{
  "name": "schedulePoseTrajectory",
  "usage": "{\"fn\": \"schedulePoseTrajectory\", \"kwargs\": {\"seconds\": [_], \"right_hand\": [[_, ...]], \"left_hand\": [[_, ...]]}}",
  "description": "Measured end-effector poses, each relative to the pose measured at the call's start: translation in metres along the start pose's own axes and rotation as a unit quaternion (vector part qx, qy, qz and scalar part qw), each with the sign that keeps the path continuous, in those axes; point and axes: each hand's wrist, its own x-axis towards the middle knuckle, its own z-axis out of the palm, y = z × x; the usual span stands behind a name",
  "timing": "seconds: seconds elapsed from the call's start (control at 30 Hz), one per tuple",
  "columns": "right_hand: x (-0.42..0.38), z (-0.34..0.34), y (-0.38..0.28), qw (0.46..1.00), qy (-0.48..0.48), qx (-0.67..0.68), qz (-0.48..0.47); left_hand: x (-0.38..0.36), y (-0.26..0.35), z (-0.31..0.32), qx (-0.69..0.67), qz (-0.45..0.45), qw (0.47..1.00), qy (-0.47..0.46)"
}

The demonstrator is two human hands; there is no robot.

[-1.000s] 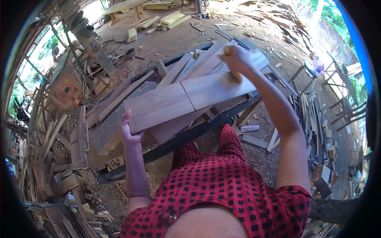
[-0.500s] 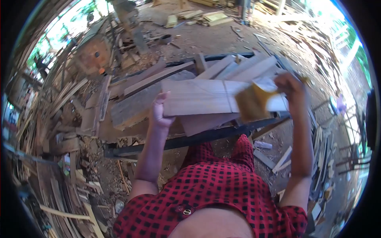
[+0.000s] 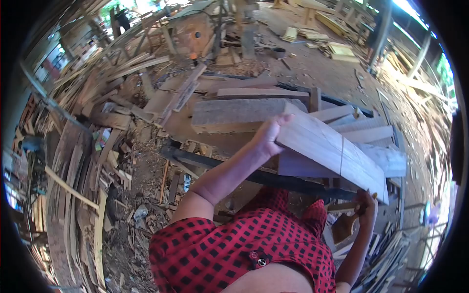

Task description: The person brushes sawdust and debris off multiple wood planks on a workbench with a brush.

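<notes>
A smooth pale wooden board (image 3: 332,146) with a thin dark line across it slants down to the right over a pile of planks. My left hand (image 3: 271,136) is closed round its upper left end, thumb over the edge. Just below the board's lower right corner, my right hand (image 3: 366,209) has its fingers bent round a yellow-brown sheet (image 3: 343,227), which hangs to the left of the hand. The right fingertips are right at the board's edge.
Beneath the board, a dark-edged frame (image 3: 215,162) carries a thick grey timber (image 3: 234,113) and several pale planks (image 3: 366,134). Scrap strips (image 3: 73,195) lie heaped at the left. More wood (image 3: 342,51) lies at the back. A grey post (image 3: 382,34) stands behind.
The view has swung left. The board's right end has tipped down towards me, and my right hand with the yellow-brown sheet has dropped from above the board to below its corner.
</notes>
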Motion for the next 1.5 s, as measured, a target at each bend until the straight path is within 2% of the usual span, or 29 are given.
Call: {"fn": "schedulePoseTrajectory", "kwargs": {"seconds": [0.17,0.23,0.3,0.37,0.5,0.57,0.63,0.7,0.73,0.77,0.8,0.87,0.97,1.0,1.07,1.1,1.17,1.2,1.27,1.3,1.37,1.4,1.5], "right_hand": [[-0.023,0.018,-0.001,0.996,0.001,0.074,0.045],[-0.031,0.022,-0.002,0.995,-0.051,0.079,0.040],[-0.024,0.015,0.016,0.991,-0.049,0.115,0.046],[-0.029,0.021,0.018,0.995,-0.037,0.083,-0.030],[-0.013,0.010,0.015,0.995,-0.014,0.068,-0.074],[-0.010,0.009,-0.007,0.979,-0.045,0.156,-0.126],[-0.016,0.024,-0.047,0.981,-0.054,0.135,-0.131],[-0.033,0.058,-0.090,0.966,-0.092,0.005,-0.243],[-0.042,0.077,-0.109,0.966,-0.093,0.004,-0.242],[-0.052,0.096,-0.126,0.965,-0.092,-0.060,-0.238],[-0.057,0.109,-0.139,0.961,-0.089,-0.123,-0.232],[-0.058,0.124,-0.159,0.958,-0.104,-0.149,-0.223],[-0.037,0.122,-0.158,0.950,-0.112,-0.166,-0.238],[-0.029,0.117,-0.157,0.952,-0.113,-0.160,-0.236],[-0.026,0.113,-0.157,0.952,-0.105,-0.165,-0.234],[-0.028,0.111,-0.157,0.954,-0.102,-0.162,-0.231],[-0.031,0.106,-0.156,0.956,-0.086,-0.192,-0.205],[-0.032,0.105,-0.155,0.955,-0.077,-0.202,-0.204],[-0.025,0.096,-0.146,0.957,-0.070,-0.197,-0.203],[-0.023,0.093,-0.142,0.957,-0.066,-0.195,-0.206],[-0.032,0.094,-0.143,0.958,-0.054,-0.202,-0.197],[-0.036,0.094,-0.145,0.959,-0.055,-0.209,-0.183],[-0.039,0.092,-0.141,0.962,-0.047,-0.213,-0.165]], "left_hand": [[-0.007,-0.003,0.007,-0.010,-0.018,1.000,-0.006],[-0.011,-0.006,0.010,0.012,-0.013,1.000,-0.007],[-0.013,-0.007,0.009,0.035,-0.007,0.999,-0.008],[-0.012,-0.008,0.001,0.096,0.007,0.988,-0.123],[-0.020,0.000,-0.012,0.088,-0.051,0.989,-0.109],[-0.044,0.011,-0.003,0.053,-0.004,0.996,-0.073],[-0.056,0.020,-0.006,0.015,0.023,0.998,-0.056],[-0.067,0.030,-0.017,-0.022,0.050,0.998,-0.040],[-0.072,0.035,-0.028,-0.054,0.091,0.992,-0.063],[-0.079,0.040,-0.038,-0.084,0.132,0.984,-0.085],[-0.088,0.046,-0.047,-0.090,0.173,0.978,-0.072],[-0.112,0.055,-0.057,-0.095,0.259,0.960,-0.042],[-0.138,0.076,-0.086,-0.115,0.354,0.928,-0.005],[-0.147,0.084,-0.095,-0.114,0.352,0.929,-0.005],[-0.163,0.098,-0.111,-0.127,0.429,0.893,0.044],[-0.170,0.105,-0.120,-0.124,0.425,0.896,0.044],[-0.180,0.120,-0.139,-0.158,0.489,0.853,0.087],[-0.183,0.128,-0.148,-0.154,0.484,0.857,0.088],[-0.185,0.145,-0.167,-0.136,0.549,0.820,0.091],[-0.185,0.153,-0.178,-0.134,0.546,0.822,0.091],[-0.181,0.170,-0.198,-0.138,0.581,0.792,0.127],[-0.178,0.176,-0.202,-0.118,0.591,0.780,0.168],[-0.169,0.195,-0.232,-0.111,0.580,0.785,0.185]]}}
